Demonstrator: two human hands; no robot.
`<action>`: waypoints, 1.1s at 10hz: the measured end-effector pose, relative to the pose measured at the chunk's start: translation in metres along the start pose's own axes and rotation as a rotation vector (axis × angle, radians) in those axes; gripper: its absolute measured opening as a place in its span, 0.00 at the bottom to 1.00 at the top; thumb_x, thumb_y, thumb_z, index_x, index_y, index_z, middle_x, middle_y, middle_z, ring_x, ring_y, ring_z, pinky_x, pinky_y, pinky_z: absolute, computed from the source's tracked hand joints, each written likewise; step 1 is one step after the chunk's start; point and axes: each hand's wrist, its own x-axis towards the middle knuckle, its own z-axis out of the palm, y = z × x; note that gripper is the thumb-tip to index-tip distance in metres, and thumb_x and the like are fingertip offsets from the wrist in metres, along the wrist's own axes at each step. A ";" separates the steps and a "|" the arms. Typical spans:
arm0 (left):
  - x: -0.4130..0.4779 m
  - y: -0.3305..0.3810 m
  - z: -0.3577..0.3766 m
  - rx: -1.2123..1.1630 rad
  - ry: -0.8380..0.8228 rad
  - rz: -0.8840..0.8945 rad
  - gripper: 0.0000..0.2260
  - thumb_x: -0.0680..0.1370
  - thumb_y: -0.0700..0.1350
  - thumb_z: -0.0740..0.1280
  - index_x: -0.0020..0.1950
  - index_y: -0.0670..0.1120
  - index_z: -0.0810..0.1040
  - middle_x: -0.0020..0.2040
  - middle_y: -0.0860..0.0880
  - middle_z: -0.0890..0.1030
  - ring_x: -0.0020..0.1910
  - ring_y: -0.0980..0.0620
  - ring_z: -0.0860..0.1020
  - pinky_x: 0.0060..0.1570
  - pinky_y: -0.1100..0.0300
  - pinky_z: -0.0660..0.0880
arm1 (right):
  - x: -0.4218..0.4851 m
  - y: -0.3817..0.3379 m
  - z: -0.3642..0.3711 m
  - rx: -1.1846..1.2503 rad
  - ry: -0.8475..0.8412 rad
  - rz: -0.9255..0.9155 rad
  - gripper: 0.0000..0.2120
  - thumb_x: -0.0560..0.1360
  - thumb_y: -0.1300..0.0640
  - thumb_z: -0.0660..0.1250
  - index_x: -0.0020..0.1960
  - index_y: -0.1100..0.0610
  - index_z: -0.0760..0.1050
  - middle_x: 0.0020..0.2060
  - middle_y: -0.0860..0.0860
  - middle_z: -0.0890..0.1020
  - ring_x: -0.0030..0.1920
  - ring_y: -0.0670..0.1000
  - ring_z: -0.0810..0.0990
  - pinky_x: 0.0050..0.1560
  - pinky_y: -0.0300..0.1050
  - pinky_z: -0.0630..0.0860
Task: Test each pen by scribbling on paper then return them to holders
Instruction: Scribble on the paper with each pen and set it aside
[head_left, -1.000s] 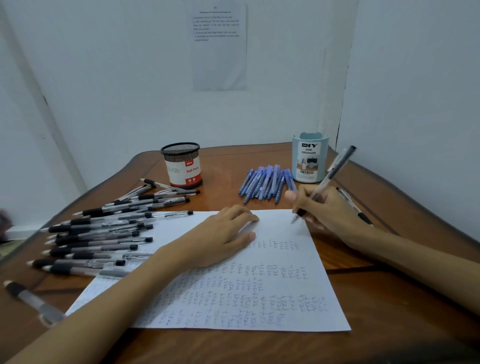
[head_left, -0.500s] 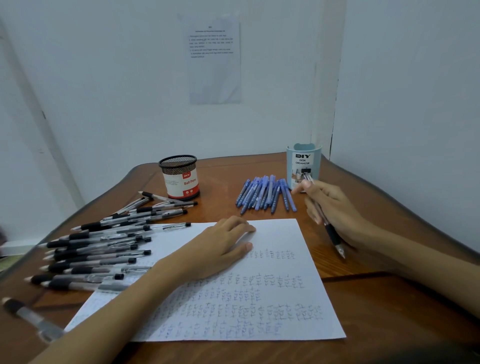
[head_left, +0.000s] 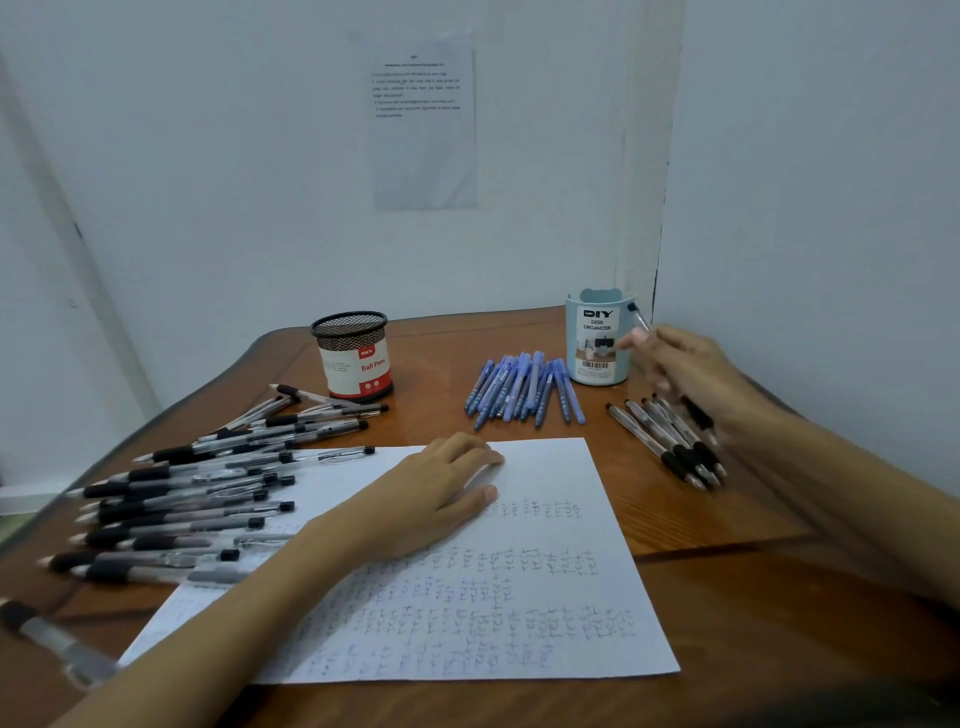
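Note:
A white sheet of paper (head_left: 545, 613) covered in blue scribbles lies on the wooden table. My left hand (head_left: 441, 493) rests flat on its upper part, fingers spread, holding nothing. My right hand (head_left: 685, 369) is raised at the right, blurred, gripping a black-grip pen (head_left: 696, 413) whose cap end points up beside the light blue desk organizer (head_left: 597, 338). Just below that hand lies a small group of black-grip pens (head_left: 670, 444). A black mesh holder (head_left: 353, 356) with a red and white label stands at the back.
A large pile of black-grip pens (head_left: 192, 493) covers the table's left side. Blue pens (head_left: 519, 389) lie bunched between the two holders. One pen (head_left: 47, 644) lies at the near left edge. Walls close in behind and to the right.
My right hand lifted the pen off the paper, turned it tip down and carried it right and back toward the blue organizer. My left hand stayed on the paper.

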 end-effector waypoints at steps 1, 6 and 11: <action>0.000 -0.001 0.001 -0.002 0.001 0.004 0.21 0.81 0.56 0.52 0.73 0.52 0.61 0.70 0.56 0.62 0.66 0.61 0.62 0.65 0.67 0.60 | 0.014 0.011 -0.024 -0.465 0.068 -0.028 0.10 0.79 0.52 0.61 0.55 0.57 0.74 0.42 0.52 0.76 0.37 0.47 0.72 0.33 0.37 0.64; 0.000 -0.003 0.001 -0.019 0.001 -0.003 0.21 0.81 0.56 0.52 0.73 0.53 0.62 0.70 0.56 0.62 0.66 0.60 0.63 0.64 0.67 0.61 | 0.031 0.049 -0.034 -0.944 -0.027 0.104 0.13 0.77 0.51 0.64 0.56 0.56 0.78 0.51 0.53 0.81 0.43 0.49 0.77 0.32 0.36 0.70; -0.025 -0.043 -0.046 0.235 0.300 -0.369 0.19 0.80 0.53 0.57 0.68 0.47 0.70 0.67 0.47 0.69 0.65 0.48 0.68 0.62 0.51 0.69 | 0.036 -0.038 0.132 -0.684 -0.274 -0.484 0.09 0.77 0.57 0.63 0.54 0.51 0.79 0.45 0.50 0.82 0.40 0.47 0.76 0.38 0.37 0.70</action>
